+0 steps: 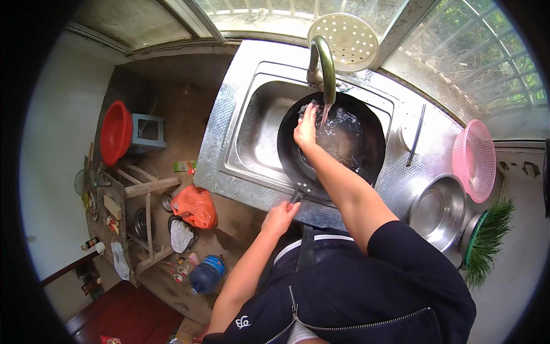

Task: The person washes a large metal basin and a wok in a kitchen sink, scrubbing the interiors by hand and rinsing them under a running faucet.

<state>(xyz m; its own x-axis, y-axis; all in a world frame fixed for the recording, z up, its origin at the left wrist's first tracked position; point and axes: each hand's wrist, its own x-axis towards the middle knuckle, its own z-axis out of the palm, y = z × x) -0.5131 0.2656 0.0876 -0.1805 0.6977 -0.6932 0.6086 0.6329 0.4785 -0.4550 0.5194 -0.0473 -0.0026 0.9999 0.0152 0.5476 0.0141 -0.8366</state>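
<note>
A black wok (292, 142) rests over the right part of a stainless steel sink (258, 129), with water pooled inside it. Its handle points towards me, and my left hand (278, 218) is closed around it. My right hand (306, 129) reaches into the wok, against its upper left inner wall. Something dark or splashing shows at the fingertips; whether the hand holds anything is unclear. From the curved faucet (328, 69) above, a stream of water falls into the wok just right of my right fingers.
Right of the sink are chopsticks (416, 135), a metal basin (436, 210), a pink colander (472, 161) and green leafy stalks (490, 245). A perforated steamer plate (343, 41) leans at the window. Leftward stand a red basin (116, 133), a wooden table (107, 210), an orange bag (195, 206) and a water jug (207, 274).
</note>
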